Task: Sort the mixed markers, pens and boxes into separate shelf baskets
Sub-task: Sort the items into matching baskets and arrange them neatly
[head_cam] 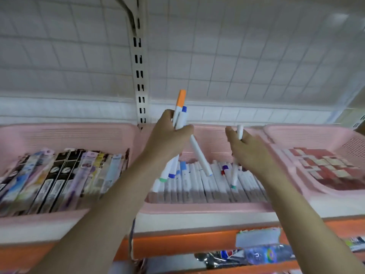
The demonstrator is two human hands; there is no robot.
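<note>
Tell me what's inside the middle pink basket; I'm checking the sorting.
The middle pink basket holds rows of white markers with coloured caps. The left hand and right hand grip more markers above it. The forearms cover part of the rows.

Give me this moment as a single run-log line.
left hand: grips marker bundle | right hand: holds white marker | both over middle basket | pens left basket, boxes right basket
</note>
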